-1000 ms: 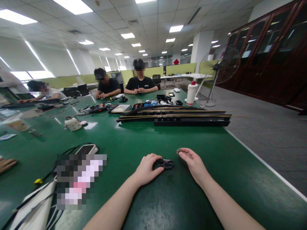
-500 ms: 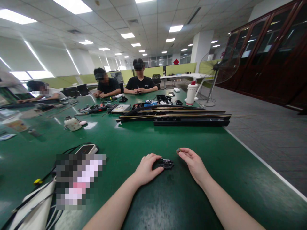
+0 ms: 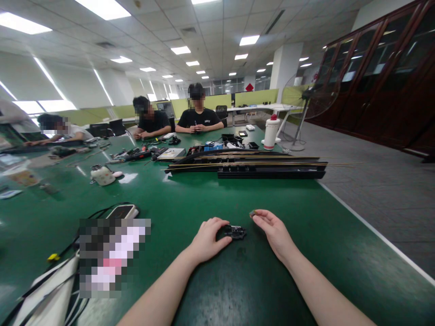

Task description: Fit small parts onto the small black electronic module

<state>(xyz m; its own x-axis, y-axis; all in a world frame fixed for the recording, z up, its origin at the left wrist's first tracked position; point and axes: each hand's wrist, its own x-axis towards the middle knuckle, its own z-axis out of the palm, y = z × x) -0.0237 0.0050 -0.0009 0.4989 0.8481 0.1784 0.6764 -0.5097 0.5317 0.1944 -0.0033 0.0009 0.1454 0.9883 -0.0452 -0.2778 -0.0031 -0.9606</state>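
Note:
A small black part with an uneven outline (image 3: 236, 232) lies on the green table (image 3: 190, 199). My left hand (image 3: 208, 240) is closed round its left end, thumb on the near side and fingers on the far side. To the right, my right hand (image 3: 272, 231) pinches a small greyish piece (image 3: 252, 213) between thumb and fingertips, just above the table. That piece is too small to name, and it stays apart from the black part.
Long black strips (image 3: 272, 173) with thin brass-coloured rods lie across the table ahead. A white bottle with a red top (image 3: 271, 132) stands behind them. At left are a white power bank (image 3: 123, 211), cables and a small pot (image 3: 102, 174). Co-workers (image 3: 199, 115) sit beyond.

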